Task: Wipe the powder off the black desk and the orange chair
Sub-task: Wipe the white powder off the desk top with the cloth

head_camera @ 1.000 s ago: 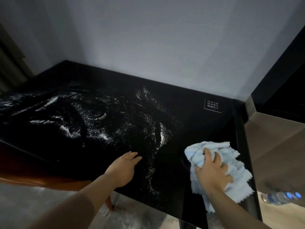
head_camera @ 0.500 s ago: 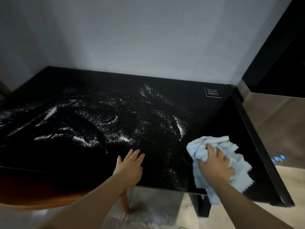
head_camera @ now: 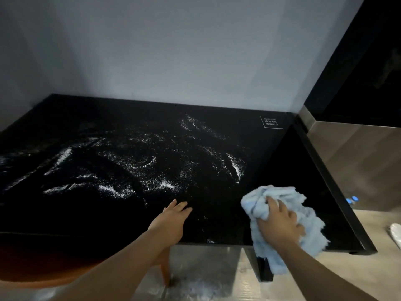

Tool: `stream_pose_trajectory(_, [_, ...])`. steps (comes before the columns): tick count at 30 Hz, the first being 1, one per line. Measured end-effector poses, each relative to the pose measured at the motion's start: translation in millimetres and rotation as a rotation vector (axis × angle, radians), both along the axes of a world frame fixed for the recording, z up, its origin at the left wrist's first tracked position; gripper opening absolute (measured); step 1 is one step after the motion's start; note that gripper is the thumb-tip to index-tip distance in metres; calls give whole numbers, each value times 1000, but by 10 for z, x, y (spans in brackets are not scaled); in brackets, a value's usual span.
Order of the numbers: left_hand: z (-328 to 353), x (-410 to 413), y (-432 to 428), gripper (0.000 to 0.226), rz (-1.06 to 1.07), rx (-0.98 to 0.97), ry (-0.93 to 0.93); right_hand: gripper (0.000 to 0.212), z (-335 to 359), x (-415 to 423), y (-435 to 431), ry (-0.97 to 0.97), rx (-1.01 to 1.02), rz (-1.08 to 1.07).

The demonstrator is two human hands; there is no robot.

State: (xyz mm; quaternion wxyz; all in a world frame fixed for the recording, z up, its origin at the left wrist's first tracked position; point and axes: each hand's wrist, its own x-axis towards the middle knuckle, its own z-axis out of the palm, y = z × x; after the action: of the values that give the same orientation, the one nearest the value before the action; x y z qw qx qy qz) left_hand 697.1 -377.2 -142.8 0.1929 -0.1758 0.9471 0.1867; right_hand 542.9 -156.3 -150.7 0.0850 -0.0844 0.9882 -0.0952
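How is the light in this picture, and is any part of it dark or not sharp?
Head view: dim light; the wall is the brightest part; the black desk is very dark, so only the white powder shows on it; the orange chair lies in shadow; the floor below is soft, and straight edges bend from the wide lens.
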Motion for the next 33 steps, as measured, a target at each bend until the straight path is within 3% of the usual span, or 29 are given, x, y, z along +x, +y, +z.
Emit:
stream_pose_trajectory(3, [-11,5,8,68,11,14,5,63,1,361,-270,28,70,113])
stream_pose_trajectory(7, [-14,22,-21,61,1,5,14,69,-181,862,-522,3,-19,514])
stream_pose_trajectory(10, [17,59,-6,62,-4,-7,5,72,-166,698,-419,-8,1,718])
stream_pose_trajectory(13, [48,110,7,65,4,-13,-7,66,-121,298,-194,91,35,456])
stream_pose_trajectory(16, [53,157,45,64,6,-13,-23,58,-29,231,-225,21,-50,147])
stream_pose_trajectory(18, [39,165,54,64,3,-34,-10,60,23,497,-432,11,-23,229])
stream_pose_trajectory(21, [8,177,26,56,-38,-20,56,68,-54,968,-593,227,-60,668])
stream_pose_trajectory(23, [-32,211,-14,54,-24,9,87,69,-102,954,-596,147,-82,851])
stream_pose_trajectory(25, [-73,262,-47,60,34,18,76,65,-105,644,-502,-7,9,780])
stream_pose_trajectory(28, [-117,295,-35,64,68,30,57,51,-16,228,-268,17,-23,335])
stream_pose_trajectory(30, [-101,287,-9,63,86,32,32,48,4,232,-268,-5,-49,168])
stream_pose_trajectory(32, [-107,257,-11,64,80,-7,2,50,2,473,-419,-24,-12,256])
stream_pose_trajectory(33, [-112,236,-15,64,64,-39,-14,55,-22,656,-490,-12,3,406])
